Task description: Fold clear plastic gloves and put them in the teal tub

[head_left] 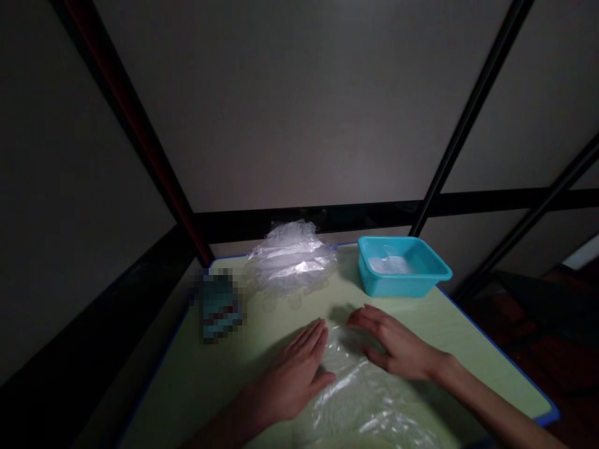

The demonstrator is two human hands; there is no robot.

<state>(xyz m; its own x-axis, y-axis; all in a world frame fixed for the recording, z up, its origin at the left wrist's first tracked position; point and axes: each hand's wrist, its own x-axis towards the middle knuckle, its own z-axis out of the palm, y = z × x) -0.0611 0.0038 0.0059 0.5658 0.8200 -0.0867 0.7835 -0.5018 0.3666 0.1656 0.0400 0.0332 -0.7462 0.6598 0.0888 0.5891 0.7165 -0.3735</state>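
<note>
A clear plastic bag [360, 393] lies spread on the table in front of me, wrinkled and shiny. My left hand [297, 371] rests along its left edge, fingers stretched out and thumb apart. Over its upper right part is my right hand [390, 343], fingers slightly curved and thumb apart, with nothing visible in it. Whether the right fingertips touch the plastic I cannot tell. Beyond the hands, a stack of clear plastic bags [292, 259] lies at the table's far edge.
A turquoise plastic basket [407, 287] at the back right holds some whitish, clear plastic. At the back left stands a blurred-out, greenish item [219, 308]. The light green table [187, 380] has a blue edge and stands against panelled doors [304, 125].
</note>
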